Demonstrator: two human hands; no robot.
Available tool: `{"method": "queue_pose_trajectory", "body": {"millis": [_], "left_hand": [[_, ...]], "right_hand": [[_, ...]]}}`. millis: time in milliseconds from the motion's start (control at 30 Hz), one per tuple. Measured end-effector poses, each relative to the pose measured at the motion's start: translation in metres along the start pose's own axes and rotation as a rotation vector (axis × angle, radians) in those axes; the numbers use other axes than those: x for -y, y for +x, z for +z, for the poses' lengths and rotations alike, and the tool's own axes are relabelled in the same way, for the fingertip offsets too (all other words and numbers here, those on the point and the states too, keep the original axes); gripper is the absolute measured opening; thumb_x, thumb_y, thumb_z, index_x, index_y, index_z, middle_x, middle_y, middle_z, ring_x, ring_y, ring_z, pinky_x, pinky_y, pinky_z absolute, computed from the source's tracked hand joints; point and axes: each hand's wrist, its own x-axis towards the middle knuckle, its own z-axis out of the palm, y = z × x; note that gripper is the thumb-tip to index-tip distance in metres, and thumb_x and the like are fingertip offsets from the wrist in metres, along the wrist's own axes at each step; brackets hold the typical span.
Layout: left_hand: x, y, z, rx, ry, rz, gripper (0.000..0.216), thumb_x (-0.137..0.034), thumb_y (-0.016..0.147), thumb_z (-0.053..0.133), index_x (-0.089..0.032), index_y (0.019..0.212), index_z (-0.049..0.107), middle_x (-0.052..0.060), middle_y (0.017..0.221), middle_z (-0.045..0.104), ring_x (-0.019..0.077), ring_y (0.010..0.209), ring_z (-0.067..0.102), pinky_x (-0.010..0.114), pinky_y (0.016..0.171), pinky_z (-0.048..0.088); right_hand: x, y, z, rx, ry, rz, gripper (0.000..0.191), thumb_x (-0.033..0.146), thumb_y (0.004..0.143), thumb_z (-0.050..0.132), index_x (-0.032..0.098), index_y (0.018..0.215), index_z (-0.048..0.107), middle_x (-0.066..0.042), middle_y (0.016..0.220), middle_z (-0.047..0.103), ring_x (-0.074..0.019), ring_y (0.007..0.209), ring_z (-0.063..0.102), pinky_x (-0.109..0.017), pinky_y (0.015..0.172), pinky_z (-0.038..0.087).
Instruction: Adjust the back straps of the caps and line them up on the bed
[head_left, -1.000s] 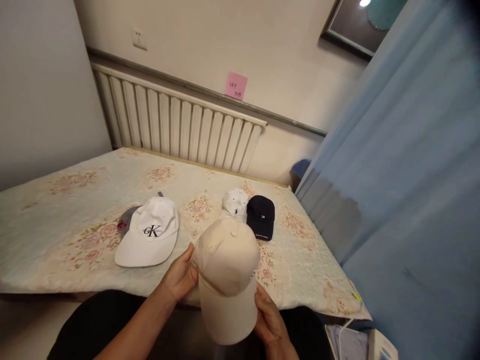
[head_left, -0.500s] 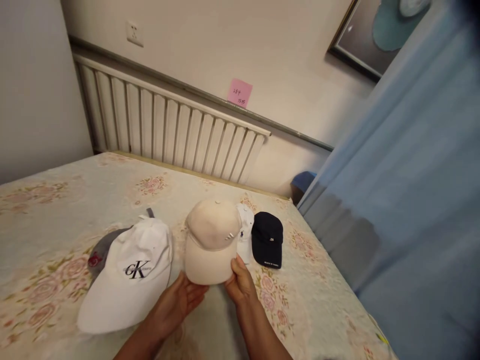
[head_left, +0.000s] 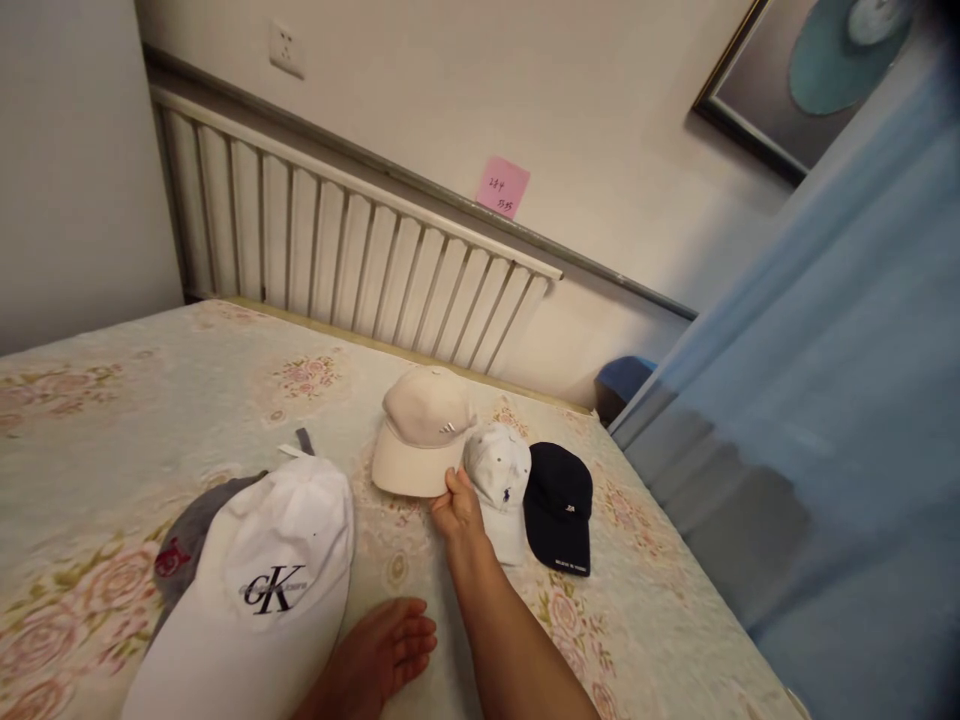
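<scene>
My right hand (head_left: pixel 459 505) pinches the brim of a beige baseball cap (head_left: pixel 424 425) between thumb and fingers, holding it out over the bed. Nearer to me, my left hand (head_left: pixel 394 645) holds nothing; its fingers stretch to the right, apart from any cap. Just right of the beige cap lies a white cap (head_left: pixel 496 470) with a small dark emblem, and a black cap (head_left: pixel 559 505) lies against it. On the left, a large white cap (head_left: pixel 289 560) with black letters overlaps a grey cap (head_left: pixel 191 530) that is partly hidden beneath it.
A flowered sheet (head_left: pixel 247 375) covers the bed. Behind it, a radiator (head_left: pixel 337 220) runs along the wall below a pink note (head_left: pixel 502 187). A blue curtain (head_left: pixel 817 400) hangs on the right, with a blue object (head_left: pixel 624 380) in the far corner.
The beige cap has moved away from me, toward the back of the bed, in my right hand. My left hand has let go of its brim and drawn back. The view has shifted slightly.
</scene>
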Motion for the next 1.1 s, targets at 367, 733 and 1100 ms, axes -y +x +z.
{"method": "queue_pose_trajectory", "body": {"millis": [367,733,1100], "left_hand": [[0.008,0.011,-0.013,0.055,-0.036,0.022,0.027,-0.039,0.076,0.062,-0.014,0.087,0.064,0.012,0.087,0.068,0.0230,0.083,0.065,0.036,0.084,0.045],[0.007,0.012,-0.008,0.076,-0.044,0.008,0.024,-0.036,0.077,0.063,-0.013,0.084,0.061,0.010,0.080,0.068,0.0212,0.079,0.065,0.034,0.081,0.047],[0.007,0.011,-0.004,0.056,-0.028,0.036,0.022,-0.034,0.075,0.064,-0.014,0.085,0.061,0.009,0.079,0.068,0.0208,0.078,0.065,0.033,0.078,0.048]], "right_hand": [[-0.027,0.021,-0.020,-0.131,0.006,0.106,0.028,0.006,0.076,0.054,0.018,0.102,0.055,0.000,0.083,0.072,-0.0141,0.079,0.068,-0.039,0.085,0.052],[-0.024,-0.007,-0.041,-0.188,-0.023,0.152,0.024,0.010,0.074,0.058,0.019,0.096,0.056,-0.002,0.088,0.072,-0.0184,0.085,0.067,-0.041,0.081,0.054],[-0.020,-0.032,-0.046,-0.217,-0.008,0.148,0.025,0.008,0.074,0.055,0.018,0.097,0.056,-0.003,0.085,0.072,-0.0178,0.086,0.067,-0.038,0.080,0.054]]}}
